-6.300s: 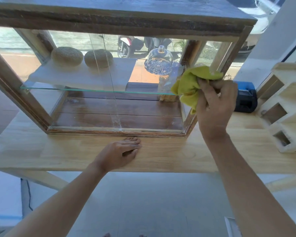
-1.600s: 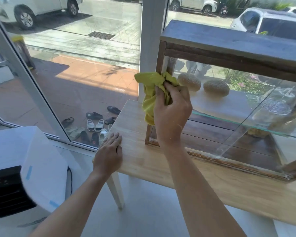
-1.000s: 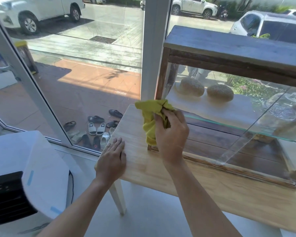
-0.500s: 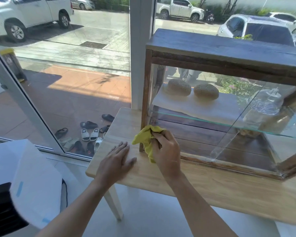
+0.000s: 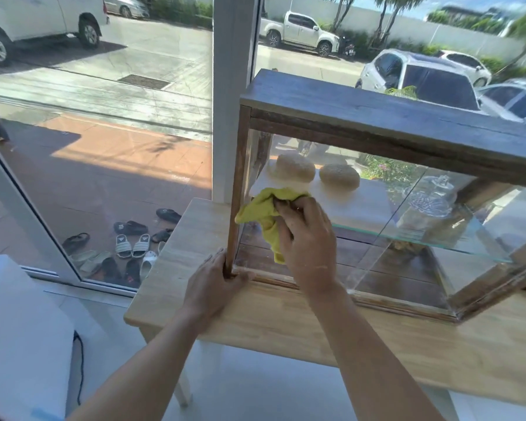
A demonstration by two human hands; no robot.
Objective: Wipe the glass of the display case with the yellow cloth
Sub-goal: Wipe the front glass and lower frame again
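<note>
The wooden display case (image 5: 377, 117) with glass sides stands on a light wooden table (image 5: 286, 323). My right hand (image 5: 308, 238) grips the bunched yellow cloth (image 5: 263, 212) and presses it against the front glass (image 5: 392, 244) near the case's left post. My left hand (image 5: 216, 284) is wrapped around the bottom of that left corner post, resting on the table. Inside, two round buns (image 5: 339, 177) lie on a white board on the glass shelf, and a glass dome (image 5: 431, 197) stands further right.
The table's left end is close to a large window with a white pillar (image 5: 234, 86). Several sandals (image 5: 128, 247) lie outside on the paving. A white appliance (image 5: 19, 344) with a cable stands at the lower left on the floor.
My right hand has carried the cloth up from the case's bottom left corner onto the front glass. My left hand has slid from flat on the table to gripping the corner post.
</note>
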